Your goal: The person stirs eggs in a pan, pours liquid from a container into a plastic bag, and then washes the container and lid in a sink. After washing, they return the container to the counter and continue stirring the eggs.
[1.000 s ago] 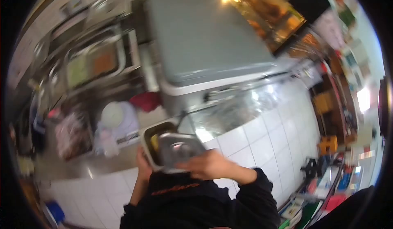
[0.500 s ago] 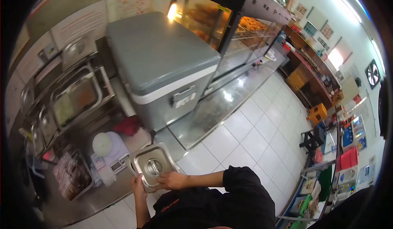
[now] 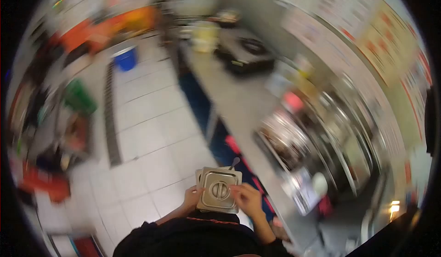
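Lidded pan [image 3: 219, 201] now farther from scale [image 3: 304, 200], wall posters [image 3: 385, 45] unreadably blurred.

Just one head cam, fisheye-ish, tipped forward-down: lid [image 3: 220, 190] close below, counter [image 3: 234, 89] right of lid, floor [image 3: 147, 123] left.

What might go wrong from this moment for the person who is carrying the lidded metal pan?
The lid may slide: the rim of the pan shows past its left edge, so it seems not squarely seated.

The dark handle sticking out at the far side might catch on something, perhaps the counter.

If the left hand or right hand lost its hold, the pan could fall toward the floor.
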{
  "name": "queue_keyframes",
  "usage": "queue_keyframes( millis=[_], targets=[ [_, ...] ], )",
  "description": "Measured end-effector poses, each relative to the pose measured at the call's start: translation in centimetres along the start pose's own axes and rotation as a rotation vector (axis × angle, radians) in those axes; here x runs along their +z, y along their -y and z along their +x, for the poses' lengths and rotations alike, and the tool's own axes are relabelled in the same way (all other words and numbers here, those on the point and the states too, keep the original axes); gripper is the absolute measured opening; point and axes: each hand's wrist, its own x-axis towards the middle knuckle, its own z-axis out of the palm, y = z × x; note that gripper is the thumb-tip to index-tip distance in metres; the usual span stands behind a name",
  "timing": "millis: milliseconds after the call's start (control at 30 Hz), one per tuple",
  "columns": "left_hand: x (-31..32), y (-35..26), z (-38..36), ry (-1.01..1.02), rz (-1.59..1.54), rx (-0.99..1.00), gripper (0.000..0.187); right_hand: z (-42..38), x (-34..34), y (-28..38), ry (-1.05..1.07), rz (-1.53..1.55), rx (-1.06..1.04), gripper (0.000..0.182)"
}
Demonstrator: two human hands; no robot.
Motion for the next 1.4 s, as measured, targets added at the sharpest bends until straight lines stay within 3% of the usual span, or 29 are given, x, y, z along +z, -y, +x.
queue_keyframes(
  millis=[100, 200, 267, 333, 400, 433, 467, 533, 600, 633, 667, 700, 733, 767, 800, 900, 933, 967, 1000, 1067, 1100, 1133, 1167, 1200, 1300, 1333, 1400],
  targets=[
    [-8.3, 0.0, 6.0, -0.293, -0.072, 0.137, 0.019, 6.2, 5.5, -1.1, 0.082, 0.089, 0.174, 0.011],
    [-15.3, -2.3, 9.7, -0.610, -0.085, 0.246, 0.017, 8.5, 12.5, -8.6, 0.224, 0.071, 0.288, 0.010],
    [-21.7, -1.7, 14.2, -0.760, -0.088, 0.284, 0.016, 9.0, 16.8, -14.8, 0.330, -0.086, 0.169, 0.012],
    [-27.2, -3.6, 17.6, -0.955, -0.082, 0.277, 0.017, 11.5, 19.1, -16.8, 0.610, -0.310, 0.424, 0.021],
    [-32.9, -5.7, 20.1, -1.038, 0.103, 0.222, 0.019, 16.4, 22.1, -19.4, 0.832, -0.445, 0.476, 0.023],
    [-34.9, -8.3, 20.9, -1.018, -0.184, 0.139, 0.020, 19.5, 24.2, -20.1, 0.931, -0.487, 0.463, 0.024],
    [-37.5, -9.3, 22.8, -1.098, -0.174, 0.112, 0.020, 23.2, 26.9, -20.8, 1.017, -0.517, 0.450, 0.025],
    [-42.2, -12.0, 24.5, -1.206, -0.167, 0.079, 0.020, 32.1, 32.1, -20.7, 1.175, -0.621, 0.278, 0.027],
    [-46.1, -16.1, 25.9, -1.259, -0.208, 0.098, 0.020, 42.6, 38.9, -20.8, 1.239, -0.720, -0.140, 0.030],
    [-48.5, -17.7, 26.9, -1.264, -0.271, 0.103, 0.020, 48.4, 43.2, -19.2, 1.174, -0.760, -0.344, 0.031],
    [-50.3, -19.7, 28.1, -1.292, -0.391, 0.120, 0.021, 55.0, 47.4, -12.3, 1.199, -0.746, -0.262, 0.031],
    [-52.3, -22.1, 29.5, -1.313, -0.514, 0.135, 0.021, 59.6, 53.3, -12.6, 1.045, -0.749, -0.199, 0.030],
    [-54.4, -24.4, 30.8, -1.346, -0.522, 0.098, 0.021, 64.9, 57.7, -7.1, 1.040, -0.688, -0.165, 0.027],
    [-56.6, -26.7, 32.5, -1.372, -0.534, 0.066, 0.021, 69.6, 62.3, -2.9, 1.074, -0.716, -0.267, 0.024],
    [-58.9, -28.4, 34.5, -1.357, -0.644, 0.090, 0.021, 73.4, 68.4, -4.0, 0.862, -0.385, -0.601, 0.022],
    [-67.4, -32.6, 41.7, -1.444, -0.507, -0.013, 0.022, 81.9, 81.0, 5.5, 0.927, -0.104, -0.455, 0.020],
    [-70.4, -34.1, 44.9, -1.509, -0.442, -0.004, 0.025, 83.7, 85.8, 6.7, 0.939, -0.081, -0.367, 0.019],
    [-74.5, -33.5, 48.0, -1.437, -0.289, -0.136, 0.027, 84.4, 91.2, 6.0, 0.992, 0.040, -0.221, 0.020],
    [-79.0, -34.0, 52.1, -1.435, -0.342, -0.057, 0.028, 85.1, 95.4, 5.1, 1.050, 0.145, -0.068, 0.021],
    [-82.4, -37.7, 57.4, -1.407, -0.505, 0.020, 0.029, 84.8, 99.0, 6.9, 1.196, 0.086, -0.074, 0.029],
    [-85.5, -43.5, 59.8, -1.394, -0.596, 0.065, 0.030, 84.7, 100.5, 6.9, 1.273, -0.133, -0.276, 0.042],
    [-88.0, -48.5, 61.5, -1.392, -0.485, 0.066, 0.030, 84.8, 101.4, 7.5, 1.429, -0.114, -0.094, 0.055],
    [-90.9, -52.5, 63.6, -1.383, -0.371, 0.070, 0.031, 83.7, 103.6, 4.9, 1.367, -0.051, -0.262, 0.050],
    [-94.3, -54.7, 66.9, -1.347, -0.563, 0.099, 0.029, 85.6, 104.9, 6.5, 1.213, 0.136, 0.019, 0.059],
    [-103.8, -64.3, 74.8, -1.143, -0.897, 0.230, 0.026, 95.7, 109.0, 8.8, 1.356, 0.291, 0.600, 0.058],
    [-107.0, -67.3, 76.9, -1.063, -0.959, 0.291, 0.024, 99.4, 111.7, 9.2, 1.389, 0.243, 0.625, 0.058],
    [-113.7, -70.6, 82.3, -1.257, -0.760, 0.250, 0.022, 107.5, 118.8, 10.0, 1.460, -0.027, 0.407, 0.059]
  ],
)
